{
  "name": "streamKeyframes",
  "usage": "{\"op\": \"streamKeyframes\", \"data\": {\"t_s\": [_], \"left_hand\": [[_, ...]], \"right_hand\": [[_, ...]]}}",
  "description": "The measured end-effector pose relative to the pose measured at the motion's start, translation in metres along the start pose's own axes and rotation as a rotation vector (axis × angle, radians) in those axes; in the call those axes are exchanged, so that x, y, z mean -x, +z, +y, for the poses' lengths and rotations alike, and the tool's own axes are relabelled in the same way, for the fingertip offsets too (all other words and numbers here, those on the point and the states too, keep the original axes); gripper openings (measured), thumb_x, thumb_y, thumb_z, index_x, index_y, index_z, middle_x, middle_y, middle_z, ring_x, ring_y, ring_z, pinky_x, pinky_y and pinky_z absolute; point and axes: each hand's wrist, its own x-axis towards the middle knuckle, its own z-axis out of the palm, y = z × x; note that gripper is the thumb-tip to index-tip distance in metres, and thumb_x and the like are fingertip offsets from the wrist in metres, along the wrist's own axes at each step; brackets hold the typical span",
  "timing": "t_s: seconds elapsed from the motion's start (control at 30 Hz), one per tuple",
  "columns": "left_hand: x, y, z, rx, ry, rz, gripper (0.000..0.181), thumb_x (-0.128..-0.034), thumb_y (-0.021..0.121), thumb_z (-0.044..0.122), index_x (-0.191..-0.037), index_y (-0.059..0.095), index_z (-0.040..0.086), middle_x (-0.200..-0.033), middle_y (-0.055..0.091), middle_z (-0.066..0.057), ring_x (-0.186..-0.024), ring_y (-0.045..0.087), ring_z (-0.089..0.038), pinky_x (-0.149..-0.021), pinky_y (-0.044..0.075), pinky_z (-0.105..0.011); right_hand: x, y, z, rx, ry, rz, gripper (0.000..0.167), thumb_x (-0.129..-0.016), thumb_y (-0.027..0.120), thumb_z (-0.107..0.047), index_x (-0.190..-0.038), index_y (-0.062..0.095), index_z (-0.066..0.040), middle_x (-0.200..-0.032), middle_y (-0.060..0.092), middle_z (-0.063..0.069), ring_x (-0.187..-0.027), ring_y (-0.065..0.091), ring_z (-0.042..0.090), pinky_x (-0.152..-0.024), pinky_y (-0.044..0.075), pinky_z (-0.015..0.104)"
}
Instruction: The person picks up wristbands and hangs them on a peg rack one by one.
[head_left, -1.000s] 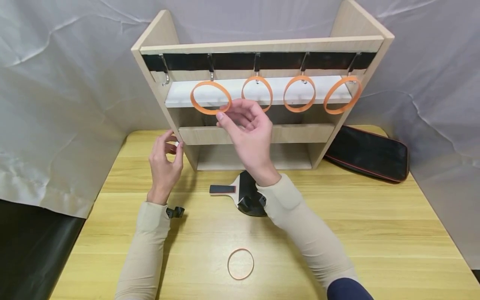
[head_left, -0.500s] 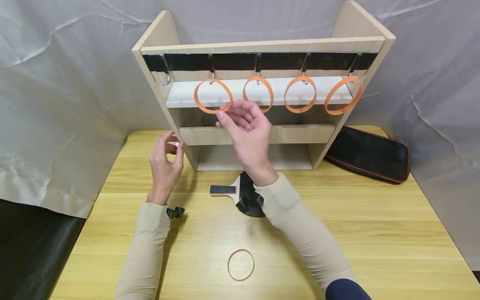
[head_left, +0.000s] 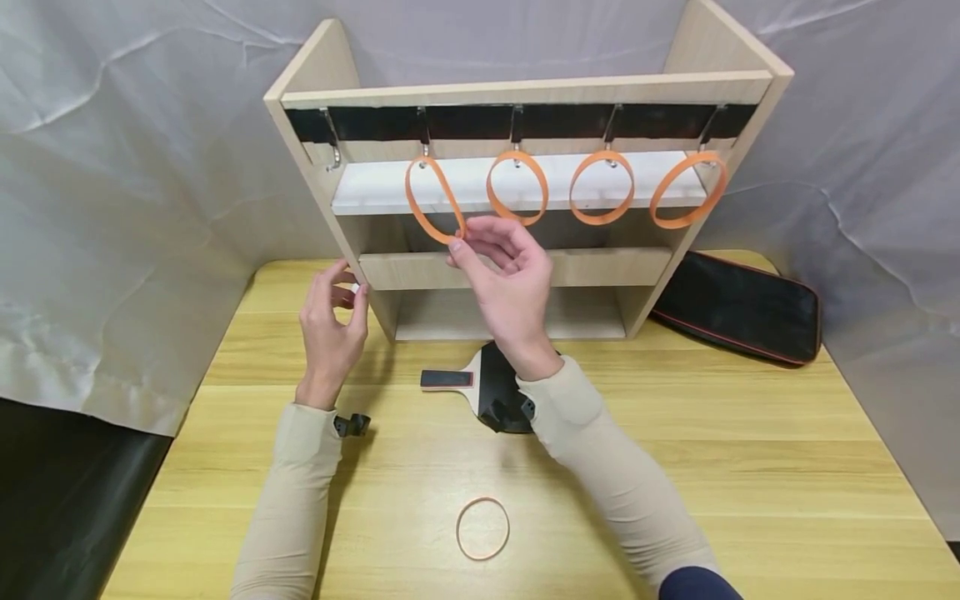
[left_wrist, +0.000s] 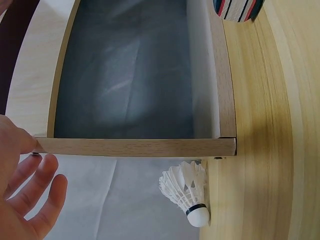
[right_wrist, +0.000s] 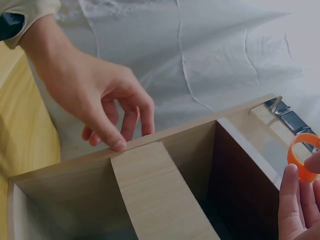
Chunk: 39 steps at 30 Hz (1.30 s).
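An orange ring (head_left: 452, 198) hangs at the second hook from the left on the wooden shelf (head_left: 525, 90). My right hand (head_left: 510, 287) pinches its lower edge between thumb and fingers; the ring looks tilted and stretched into a narrow oval. Several more orange rings hang to the right, one per hook, such as the ring (head_left: 573, 190) at the fourth. The far-left hook (head_left: 333, 150) bears no ring. My left hand (head_left: 332, 337) grips the shelf's left side panel (right_wrist: 75, 161), thumb in front and fingers behind.
A thin ring (head_left: 459, 533) lies on the table (head_left: 405, 517) near the front. Before the shelf lies a table tennis paddle (head_left: 447, 380). A black zip case (head_left: 735, 308) is at the right. Beside the shelf's left panel lies a white shuttlecock (left_wrist: 184, 185).
My right hand has shifted slightly right and down, drawing the pinched ring along; the ring has turned from a wide oval to a narrow one. The left hand keeps its place.
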Motion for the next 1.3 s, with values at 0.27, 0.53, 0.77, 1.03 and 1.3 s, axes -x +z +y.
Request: {"op": "streamKeyframes", "data": {"t_s": [0.27, 0.53, 0.77, 1.03, 1.3], "left_hand": [[0.000, 0.001, -0.001, 0.002, 0.006, 0.010, 0.033, -0.1016, 0.071, -0.003, -0.134, 0.065, -0.007, -0.110, 0.073, -0.027, -0.076, 0.069, -0.034, -0.077, 0.054, -0.009], [-0.001, 0.000, 0.000, 0.001, 0.005, 0.002, 0.034, -0.1018, 0.072, -0.001, -0.135, 0.066, -0.006, -0.111, 0.074, -0.026, -0.077, 0.071, -0.034, -0.076, 0.057, -0.016], [0.000, 0.002, 0.002, 0.013, -0.006, 0.019, 0.035, -0.0999, 0.074, -0.004, -0.134, 0.067, -0.006, -0.109, 0.073, -0.027, -0.077, 0.071, -0.037, -0.076, 0.054, -0.012], [0.001, 0.000, 0.001, 0.007, -0.002, 0.018, 0.034, -0.1014, 0.072, -0.002, -0.135, 0.067, -0.005, -0.109, 0.073, -0.025, -0.076, 0.070, -0.035, -0.076, 0.055, -0.014], [0.001, 0.000, 0.002, 0.005, 0.001, 0.017, 0.033, -0.1016, 0.072, -0.002, -0.134, 0.066, -0.006, -0.108, 0.073, -0.026, -0.076, 0.070, -0.037, -0.075, 0.056, -0.017]], "right_hand": [[0.003, -0.004, 0.003, 0.051, 0.004, 0.007, 0.021, -0.089, 0.077, 0.012, -0.109, 0.070, 0.009, -0.098, 0.077, -0.002, -0.091, 0.078, 0.016, -0.081, 0.071, 0.035], [0.005, -0.007, 0.006, 0.097, 0.007, 0.025, 0.020, -0.087, 0.078, 0.014, -0.103, 0.071, 0.004, -0.094, 0.077, -0.007, -0.089, 0.077, 0.009, -0.082, 0.070, 0.030], [0.004, -0.007, 0.008, 0.092, 0.022, 0.008, 0.018, -0.088, 0.078, 0.011, -0.101, 0.071, 0.000, -0.093, 0.077, -0.006, -0.089, 0.077, 0.012, -0.081, 0.069, 0.028], [0.001, -0.008, 0.005, -0.018, 0.115, -0.043, 0.022, -0.092, 0.077, 0.013, -0.100, 0.070, -0.007, -0.096, 0.080, 0.000, -0.088, 0.079, 0.014, -0.075, 0.070, 0.032], [0.010, -0.016, 0.007, 0.076, 0.134, -0.116, 0.017, -0.093, 0.078, 0.010, -0.100, 0.070, -0.003, -0.094, 0.079, -0.003, -0.081, 0.075, 0.013, -0.075, 0.068, 0.029]]}}
